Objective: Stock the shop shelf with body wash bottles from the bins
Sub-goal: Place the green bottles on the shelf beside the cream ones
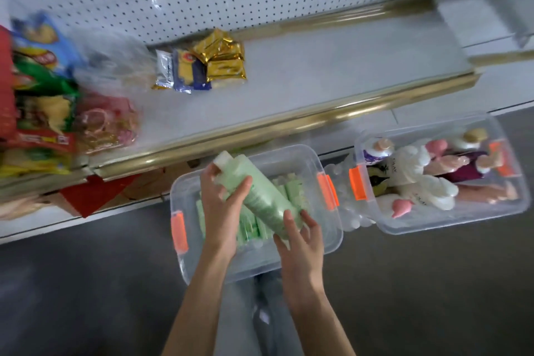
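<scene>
Now | green bottle [261, 196] in left hand [222, 211] fingers | right hand [303, 246] holds base

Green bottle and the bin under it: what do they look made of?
The green bottle looks like semi-matte pale plastic, with a white cap. The bin is clear glossy plastic: its contents show through. Its orange latches look like opaque plastic.

Both bare forearms reach forward, close together — the left hand [222, 199] curls thumb and fingers round the upper part of a green bottle [260, 196], the right hand [302, 235] cups its lower end.
</scene>
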A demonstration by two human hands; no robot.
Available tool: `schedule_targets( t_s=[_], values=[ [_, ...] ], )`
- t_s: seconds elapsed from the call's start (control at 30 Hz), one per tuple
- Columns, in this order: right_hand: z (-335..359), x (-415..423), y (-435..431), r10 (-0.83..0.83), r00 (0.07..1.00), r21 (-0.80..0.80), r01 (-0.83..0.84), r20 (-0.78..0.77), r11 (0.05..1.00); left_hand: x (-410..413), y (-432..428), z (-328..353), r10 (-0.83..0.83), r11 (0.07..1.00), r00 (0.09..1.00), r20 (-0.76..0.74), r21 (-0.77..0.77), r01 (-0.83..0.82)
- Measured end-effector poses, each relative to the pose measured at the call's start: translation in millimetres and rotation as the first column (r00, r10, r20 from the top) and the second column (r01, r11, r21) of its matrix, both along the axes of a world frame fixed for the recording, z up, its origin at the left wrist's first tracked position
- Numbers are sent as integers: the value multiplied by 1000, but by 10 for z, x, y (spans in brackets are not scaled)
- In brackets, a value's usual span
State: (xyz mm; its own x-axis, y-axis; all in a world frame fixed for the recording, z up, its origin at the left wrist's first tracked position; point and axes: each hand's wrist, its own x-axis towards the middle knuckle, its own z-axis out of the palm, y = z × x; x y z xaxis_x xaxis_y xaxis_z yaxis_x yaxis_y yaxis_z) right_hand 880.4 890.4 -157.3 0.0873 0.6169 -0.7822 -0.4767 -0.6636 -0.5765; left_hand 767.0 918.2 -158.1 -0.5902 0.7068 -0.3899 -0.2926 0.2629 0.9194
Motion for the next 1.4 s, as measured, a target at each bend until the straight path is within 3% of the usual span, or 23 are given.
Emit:
schedule_targets(
  t_s=[0.2, 0.33, 0.43, 0.53, 0.6, 0.67, 0.73, 0.9, 1.0, 1.1, 1.2, 1.3, 1.4],
  values=[
    [989, -291, 47, 45, 999, 330, -34, -26, 943, -159, 250, 1253, 197, 941, 979, -47, 288, -176],
    [1513, -191, 186, 274, 950, 518, -312, 150, 797, -436, 267, 1951, 104, 913, 992, -77, 403, -64],
    [1855, -127, 462, 501, 836, 590, -526, 225, 613, -694, 207, 2420, -91, 869, 992, -89, 479, 122],
    [2160, -202, 709, 735, 614, 648, -690, 288, 322, -905, 174, 2817, -329, 777, 941, -83, 542, 320],
    [2330, -292, 822, 822, 482, 668, -723, 302, 178, -1009, 184, 3035, -418, 719, 904, -91, 574, 391],
    [2482, -396, 918, 863, 390, 675, -733, 322, 80, -1084, 196, 3216, -459, 687, 880, -124, 578, 440],
    [2605, -525, 973, 870, 364, 698, -715, 334, 31, -1149, 203, 3342, -471, 687, 872, -132, 565, 457],
    [2771, -943, 1047, 792, 472, 726, -686, 387, 54, -1416, 282, 3547, -305, 780, 939, -157, 525, 341],
    [2832, -1180, 1213, 655, 607, 703, -694, 451, 158, -1711, 333, 3522, -43, 859, 985, -169, 497, 123],
    [2900, -1394, 1484, 524, 701, 678, -679, 483, 282, -2049, 359, 3299, 242, 914, 890, -386, 398, -76],
    [2924, -1603, 1791, 396, 723, 648, -687, 566, 328, -2294, 453, 3048, 239, 948, 829, -505, 306, -87],
    [2919, -1821, 2023, 305, 731, 623, -681, 611, 384, -2473, 658, 2831, 131, 986, 810, -572, 161, -46],
    [2876, -2052, 2196, 270, 725, 596, -680, 634, 427, -2578, 857, 2716, 60, 992, 791, -609, 123, 19]
  ],
)
